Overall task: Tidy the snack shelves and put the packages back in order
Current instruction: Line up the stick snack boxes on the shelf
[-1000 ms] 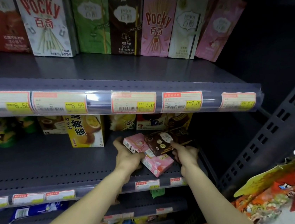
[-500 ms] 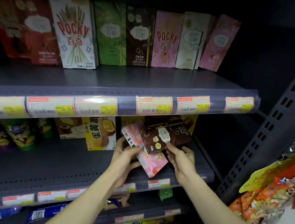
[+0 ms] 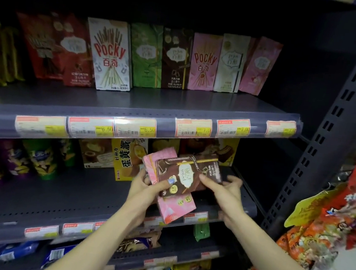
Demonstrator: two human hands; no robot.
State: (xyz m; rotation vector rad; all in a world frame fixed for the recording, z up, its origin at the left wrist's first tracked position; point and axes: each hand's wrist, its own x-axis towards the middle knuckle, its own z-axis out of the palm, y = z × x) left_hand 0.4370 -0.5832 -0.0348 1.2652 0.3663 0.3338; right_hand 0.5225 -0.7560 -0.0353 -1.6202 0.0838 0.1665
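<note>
My left hand (image 3: 146, 189) grips a stack of flat snack boxes in front of the middle shelf (image 3: 58, 199): a brown chocolate box (image 3: 190, 171) on top and pink boxes (image 3: 173, 207) beneath and behind it. Its thumb lies across the brown box's left end. My right hand (image 3: 224, 189) holds the brown box at its right side, fingers on the front face. The stack is tilted and lifted off the shelf. On the upper shelf (image 3: 176, 103) stands a row of upright Pocky and Pejoy boxes (image 3: 176, 59).
Yellow cake boxes (image 3: 125, 157) and green and purple snack tubes (image 3: 36, 158) stand on the middle shelf. A perforated upright post (image 3: 328, 134) rises at the right, with red and yellow snack bags (image 3: 345, 211) hanging beside it. Lower shelves hold more packets.
Both hands have lifted the stack of boxes off the middle shelf and up toward me. My view has tilted upward, showing more of the upper shelf.
</note>
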